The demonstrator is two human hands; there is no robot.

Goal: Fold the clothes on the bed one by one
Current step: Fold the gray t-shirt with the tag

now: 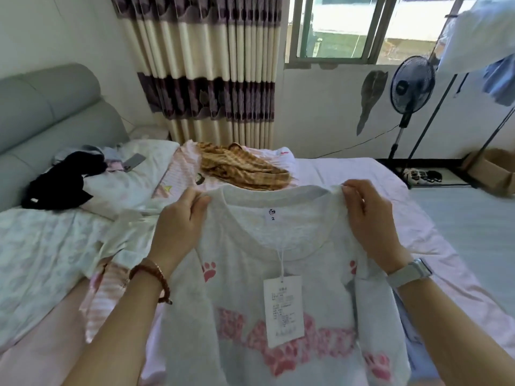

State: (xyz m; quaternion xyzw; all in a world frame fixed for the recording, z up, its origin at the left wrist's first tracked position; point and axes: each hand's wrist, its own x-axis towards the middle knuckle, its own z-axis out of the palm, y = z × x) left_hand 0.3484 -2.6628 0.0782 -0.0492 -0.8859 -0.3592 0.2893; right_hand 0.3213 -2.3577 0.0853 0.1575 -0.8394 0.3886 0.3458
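White sweatshirt (pixel 278 316), hem cut off, pinched by left grip (pixel 178 221), right grip (pixel 367 215).

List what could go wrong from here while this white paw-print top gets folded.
1. The hang tag dangles on its string from the neckline of the white top; it may get creased inside a fold.
2. The left hand and right hand pinch only the shoulders, so the top may sag unevenly when laid down.
3. The plaid garment and striped garment lie close by, so the top may land on them.
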